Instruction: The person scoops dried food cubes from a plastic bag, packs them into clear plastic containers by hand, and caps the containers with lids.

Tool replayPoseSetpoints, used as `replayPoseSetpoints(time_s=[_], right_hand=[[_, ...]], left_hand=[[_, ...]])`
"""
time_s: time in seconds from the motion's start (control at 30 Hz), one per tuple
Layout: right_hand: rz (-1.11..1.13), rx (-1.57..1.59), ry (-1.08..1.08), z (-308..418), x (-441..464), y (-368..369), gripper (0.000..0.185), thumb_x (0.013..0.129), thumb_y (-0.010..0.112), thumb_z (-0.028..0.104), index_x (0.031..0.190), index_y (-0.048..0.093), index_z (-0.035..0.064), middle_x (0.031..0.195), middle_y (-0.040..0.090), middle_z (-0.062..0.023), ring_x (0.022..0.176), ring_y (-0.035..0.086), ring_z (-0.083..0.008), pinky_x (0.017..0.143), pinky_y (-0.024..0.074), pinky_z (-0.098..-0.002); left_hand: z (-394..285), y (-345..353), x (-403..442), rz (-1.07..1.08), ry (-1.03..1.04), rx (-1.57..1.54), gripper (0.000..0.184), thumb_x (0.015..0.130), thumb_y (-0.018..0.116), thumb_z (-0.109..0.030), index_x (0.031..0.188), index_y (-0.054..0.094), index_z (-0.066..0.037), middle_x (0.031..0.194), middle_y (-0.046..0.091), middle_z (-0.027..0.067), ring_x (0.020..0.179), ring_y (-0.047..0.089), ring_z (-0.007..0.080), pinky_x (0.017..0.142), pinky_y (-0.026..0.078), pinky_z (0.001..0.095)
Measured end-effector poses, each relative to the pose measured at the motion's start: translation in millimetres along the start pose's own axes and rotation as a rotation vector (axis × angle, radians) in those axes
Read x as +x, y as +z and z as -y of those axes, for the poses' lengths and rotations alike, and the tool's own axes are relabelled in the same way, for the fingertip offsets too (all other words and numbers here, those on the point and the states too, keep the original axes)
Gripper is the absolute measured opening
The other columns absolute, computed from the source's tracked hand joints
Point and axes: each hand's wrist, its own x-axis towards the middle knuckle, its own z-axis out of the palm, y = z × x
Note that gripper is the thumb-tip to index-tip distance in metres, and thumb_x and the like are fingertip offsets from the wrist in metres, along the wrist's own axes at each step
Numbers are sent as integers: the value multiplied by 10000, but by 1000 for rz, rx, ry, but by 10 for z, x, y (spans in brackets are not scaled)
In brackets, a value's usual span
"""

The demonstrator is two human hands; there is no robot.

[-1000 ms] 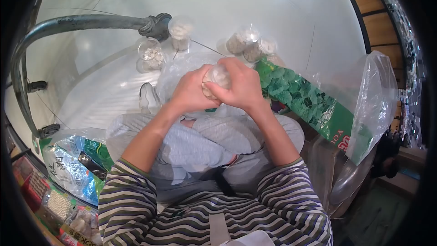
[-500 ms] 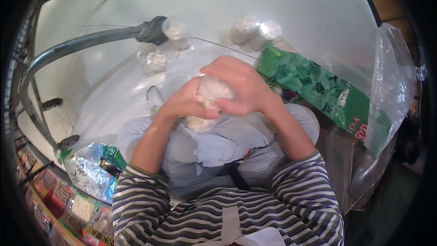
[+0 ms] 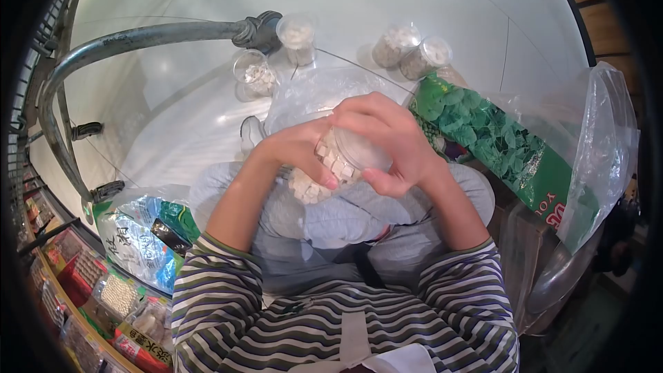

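Observation:
A clear plastic jar (image 3: pixel 336 163) of whitish cubes is tilted between my hands above my lap. My left hand (image 3: pixel 297 146) wraps round its side, thumb pressed to the wall. Curled round the pale round lid (image 3: pixel 362 146) end is my right hand (image 3: pixel 397 139), fingertips over the top and thumb at the lower edge. Whether the lid is fully seated I cannot tell. More whitish cubes (image 3: pixel 309 188) show just below my left thumb. Behind my hands a clear plastic bag (image 3: pixel 304 93) lies on the floor.
Two filled tubs (image 3: pixel 298 40) (image 3: pixel 255 74) stand by a metal rack leg (image 3: pixel 152 33). Two more jars (image 3: pixel 396 46) (image 3: pixel 427 57) stand farther right. A green printed package (image 3: pixel 490 138) lies on my right. A silvery-blue bag (image 3: pixel 138 235) and a shelf of packets (image 3: pixel 117 293) are on my left.
The jar has turned in my hands, its lid end now facing more to the right. My right hand has shifted slightly right and down. The whole view has moved a little.

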Motion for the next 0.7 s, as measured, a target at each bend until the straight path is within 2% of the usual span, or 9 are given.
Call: replayPoseSetpoints(time_s=[0.07, 0.17, 0.3, 0.4, 0.47, 0.5, 0.57, 0.6, 0.7], right_hand=[[-5, 52, -29, 3, -45, 49, 600, 826, 551, 414, 1217, 636, -34, 1179, 618, -240, 958, 627, -357, 801, 504, -425], [-25, 22, -75, -35, -98, 94, 624, 846, 517, 452, 1218, 642, -33, 1228, 598, -258, 959, 624, -356, 798, 501, -418], [-43, 16, -149, -34, -85, 110, 627, 851, 513, 461, 1222, 644, -28, 1257, 579, -281, 986, 627, -369, 815, 507, -426], [-23, 10, -228, -22, -67, 109, 645, 846, 525, 466, 1246, 636, -27, 1286, 559, -295, 1008, 631, -390, 835, 516, -451], [-78, 30, -2, 66, 0, 81, 683, 818, 557, 470, 1279, 621, -29, 1232, 590, -292, 1003, 640, -405, 851, 524, -466], [-78, 35, -2, 79, 7, 54, 683, 818, 557, 470, 1279, 621, -29, 1232, 590, -292, 1003, 640, -405, 851, 524, -466], [95, -203, 321, 81, -40, -38, 592, 778, 671, 338, 1293, 638, 50, 1139, 651, -198, 968, 664, -380, 772, 548, -444], [107, -187, 371, 57, -67, -72, 601, 760, 717, 296, 1300, 631, 46, 1081, 664, -171, 965, 660, -361, 776, 546, -427], [20, -99, 142, -18, -32, -131, 590, 768, 712, 302, 1288, 632, 36, 1065, 657, -180, 952, 653, -359, 792, 536, -413]], left_hand=[[103, -42, -5, 129, -15, -74, 805, 571, 874, -72, 1310, 563, -2, 1135, 656, 84, 1037, 625, 168, 883, 511, 313], [110, -31, 0, 125, -3, -85, 802, 564, 868, -61, 1305, 566, 2, 1136, 656, 88, 1035, 627, 169, 886, 507, 317], [148, -73, -14, 170, -29, -133, 800, 567, 865, -61, 1306, 565, 6, 1116, 662, 87, 1019, 633, 176, 889, 505, 316], [131, -43, -36, 193, 29, 13, 772, 590, 862, -75, 1298, 567, 12, 1081, 672, 83, 998, 643, 180, 885, 510, 318], [77, 96, -34, -7, 141, -25, 711, 621, 858, -94, 1264, 576, 12, 1051, 679, 74, 961, 655, 168, 855, 525, 310], [65, 111, 5, -10, 138, -26, 711, 621, 858, -94, 1264, 576, 12, 1051, 679, 74, 961, 655, 168, 855, 525, 310], [41, 91, 111, 11, 52, -88, 648, 645, 854, -109, 1225, 588, 5, 1049, 681, 65, 940, 658, 151, 828, 535, 298], [75, 57, 169, -24, 96, -17, 608, 659, 845, -102, 1204, 595, -1, 1044, 683, 58, 920, 658, 136, 812, 537, 284], [107, -70, 198, 120, -33, 14, 739, 630, 851, -125, 1299, 556, -10, 1115, 655, 56, 1026, 631, 158, 917, 502, 313]])
